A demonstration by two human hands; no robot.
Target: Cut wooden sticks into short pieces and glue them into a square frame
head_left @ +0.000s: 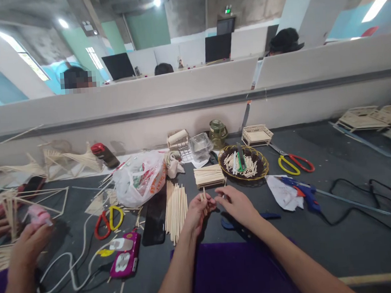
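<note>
My left hand (198, 211) is closed around a few short wooden sticks (204, 195), which stand upright between its thumb and fingers. Just to its right, my right hand (236, 202) has bent fingers pinched together. Whatever small thing they hold is too tiny to name; a pale sliver shows by the fingertips. Left of my hands lies a loose row of wooden sticks (176, 210). Beyond them is a stack of cut sticks (209, 176) on a small wooden frame. A wicker basket (267, 170) of short sticks stands behind my right hand.
Dark blue pliers-like tool (270, 215) lies under my right forearm. To the right are a blue glue gun (309, 196) with its cable and scissors (295, 162). Leftward are a phone (153, 223), a purple power strip (125, 255), a plastic bag (139, 177) and a co-worker's hand (31, 240).
</note>
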